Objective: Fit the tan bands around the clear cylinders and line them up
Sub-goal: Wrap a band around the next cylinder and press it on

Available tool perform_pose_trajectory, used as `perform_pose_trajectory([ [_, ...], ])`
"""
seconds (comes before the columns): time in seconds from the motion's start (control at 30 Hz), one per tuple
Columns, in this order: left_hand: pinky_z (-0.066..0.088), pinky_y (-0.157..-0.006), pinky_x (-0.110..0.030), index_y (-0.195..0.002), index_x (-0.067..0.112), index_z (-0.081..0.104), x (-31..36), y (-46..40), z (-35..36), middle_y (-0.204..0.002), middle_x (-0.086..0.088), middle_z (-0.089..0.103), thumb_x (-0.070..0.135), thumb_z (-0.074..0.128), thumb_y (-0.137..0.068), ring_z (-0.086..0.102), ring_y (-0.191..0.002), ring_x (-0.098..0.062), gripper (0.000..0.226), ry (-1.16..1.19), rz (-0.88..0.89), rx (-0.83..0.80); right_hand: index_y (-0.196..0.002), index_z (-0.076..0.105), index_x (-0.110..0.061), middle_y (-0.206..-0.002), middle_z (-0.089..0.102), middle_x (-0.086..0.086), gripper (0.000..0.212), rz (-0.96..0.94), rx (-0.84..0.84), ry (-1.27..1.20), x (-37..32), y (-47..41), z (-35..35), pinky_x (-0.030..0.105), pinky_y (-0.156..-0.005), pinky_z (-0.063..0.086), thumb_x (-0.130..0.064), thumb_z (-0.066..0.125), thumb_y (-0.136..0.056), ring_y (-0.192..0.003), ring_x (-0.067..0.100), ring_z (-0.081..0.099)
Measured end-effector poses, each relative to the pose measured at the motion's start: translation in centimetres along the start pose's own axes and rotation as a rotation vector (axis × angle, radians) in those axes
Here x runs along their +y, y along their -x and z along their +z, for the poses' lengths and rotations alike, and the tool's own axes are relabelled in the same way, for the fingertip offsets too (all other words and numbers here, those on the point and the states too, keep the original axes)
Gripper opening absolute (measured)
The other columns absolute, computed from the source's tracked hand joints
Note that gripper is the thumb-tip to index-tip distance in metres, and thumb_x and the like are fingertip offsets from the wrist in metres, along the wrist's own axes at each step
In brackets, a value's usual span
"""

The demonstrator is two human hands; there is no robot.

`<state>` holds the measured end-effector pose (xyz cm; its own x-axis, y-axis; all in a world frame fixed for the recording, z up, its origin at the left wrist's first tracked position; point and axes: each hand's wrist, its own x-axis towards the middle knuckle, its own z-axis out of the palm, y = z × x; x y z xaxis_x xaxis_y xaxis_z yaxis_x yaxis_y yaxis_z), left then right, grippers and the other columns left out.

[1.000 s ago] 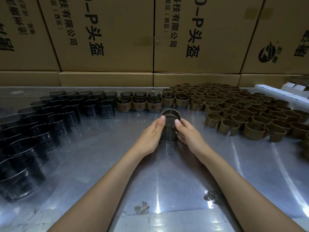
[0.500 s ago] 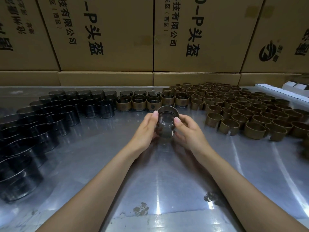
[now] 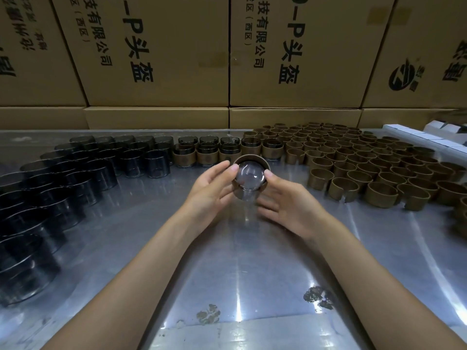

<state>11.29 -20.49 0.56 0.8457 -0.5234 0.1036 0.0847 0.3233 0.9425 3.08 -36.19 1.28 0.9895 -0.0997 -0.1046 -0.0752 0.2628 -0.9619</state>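
Hands: two, a left hand and a right hand.
Banded cylinder in the hands: one.
Banded cylinders in the row behind it: five.
Bare clear cylinders to its left: too many to count.
Loose tan bands to its right: too many to count.

Dim, warm indoor light. White glare streaks run down the shiny table at lower centre and right. Wide-angle bending tilts the boxes along the top; the far right edge is smeared.
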Motion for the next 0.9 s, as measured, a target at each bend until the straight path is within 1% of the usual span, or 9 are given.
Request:
perform_pose_trajectory([
  [0.1,0.049,-0.099,-0.031,-0.139,0.007,0.044,0.5,0.2,-0.4,-0.129,-0.011,0.062,0.041,0.071,-0.075,0.063,-0.115,-0.022,0.078,-0.036,-0.053,-0.075,-0.121,0.061,-0.018,-0.118,0.068,0.006,0.058,0.080,-0.123,0.017,-0.3,0.5,-0.5,0.034,-0.093,0.047,-0.047,0.068,-0.072,-0.110,0.020,0.064],
  [0.23,0.052,-0.092,-0.025,-0.122,0.017,0.060,1.1,0.6,-0.5,-0.117,-0.002,0.070,0.065,0.071,-0.065,0.065,-0.109,-0.013,0.075,-0.138,-0.228,-0.211,-0.114,0.064,-0.015,-0.108,0.071,0.006,0.056,0.027,-0.093,-0.019,-0.3,0.5,-0.5,0.031,-0.089,0.047,-0.045,0.067,-0.068,-0.099,0.016,0.069],
  [0.3,0.055,-0.082,-0.021,-0.119,0.018,0.062,1.1,0.7,-0.5,-0.115,-0.004,0.070,0.063,0.071,-0.062,0.067,-0.107,-0.013,0.074,-0.121,-0.266,-0.240,-0.111,0.067,-0.017,-0.110,0.071,0.006,0.052,0.000,-0.116,-0.054,-0.3,0.5,-0.6,0.030,-0.089,0.047,-0.044,0.068,-0.066,-0.101,0.016,0.068],
  [0.37,0.055,-0.079,-0.021,-0.114,0.020,0.067,1.1,0.9,-0.5,-0.114,-0.004,0.071,0.057,0.075,-0.060,0.067,-0.104,-0.014,0.066,-0.058,-0.219,-0.245,-0.103,0.074,-0.021,-0.110,0.070,0.005,0.046,-0.029,-0.184,-0.078,-0.3,0.6,-0.7,0.028,-0.089,0.049,-0.043,0.075,-0.063,-0.104,0.017,0.065],
  [0.43,0.055,-0.080,-0.023,-0.103,0.020,0.075,1.1,1.1,-0.5,-0.110,-0.006,0.071,0.052,0.087,-0.052,0.068,-0.101,-0.015,0.061,0.026,-0.175,-0.277,-0.099,0.076,-0.021,-0.109,0.070,0.005,0.051,-0.072,-0.268,-0.079,-0.2,0.6,-0.6,0.025,-0.087,0.052,-0.045,0.085,-0.056,-0.104,0.016,0.065],
  [0.5,0.056,-0.083,-0.025,-0.096,0.018,0.078,1.0,1.4,-0.5,-0.106,-0.009,0.072,0.052,0.092,-0.041,0.069,-0.099,-0.017,0.066,0.090,-0.161,-0.329,-0.099,0.075,-0.020,-0.104,0.071,0.004,0.058,-0.115,-0.333,-0.094,-0.2,0.7,-0.6,0.022,-0.084,0.054,-0.048,0.090,-0.050,-0.098,0.013,0.066],
  [0.63,0.056,-0.077,-0.020,-0.088,0.022,0.080,0.9,1.7,-0.1,-0.096,-0.002,0.074,0.054,0.091,-0.038,0.070,-0.091,-0.010,0.061,0.098,-0.105,-0.430,-0.092,0.078,-0.022,-0.090,0.073,-0.004,0.049,-0.155,-0.420,-0.159,0.0,0.8,-0.5,0.016,-0.072,0.055,-0.046,0.091,-0.051,-0.082,0.004,0.067],
  [0.77,0.057,-0.074,-0.019,-0.088,0.023,0.079,1.0,1.9,0.1,-0.093,0.000,0.074,0.055,0.091,-0.035,0.070,-0.087,-0.008,0.063,0.087,-0.086,-0.446,-0.090,0.078,-0.025,-0.088,0.073,-0.006,0.044,-0.178,-0.455,-0.155,0.0,1.0,-0.2,0.015,-0.073,0.055,-0.046,0.090,-0.053,-0.080,0.002,0.067],
  [0.9,0.057,-0.078,-0.024,-0.096,0.021,0.076,1.2,1.7,-0.3,-0.100,-0.005,0.073,0.050,0.093,-0.036,0.069,-0.092,-0.012,0.069,0.111,-0.081,-0.416,-0.097,0.076,-0.022,-0.097,0.072,-0.001,0.050,-0.126,-0.433,-0.192,-0.1,0.9,-0.4,0.025,-0.081,0.055,-0.043,0.090,-0.053,-0.092,0.010,0.067],
])
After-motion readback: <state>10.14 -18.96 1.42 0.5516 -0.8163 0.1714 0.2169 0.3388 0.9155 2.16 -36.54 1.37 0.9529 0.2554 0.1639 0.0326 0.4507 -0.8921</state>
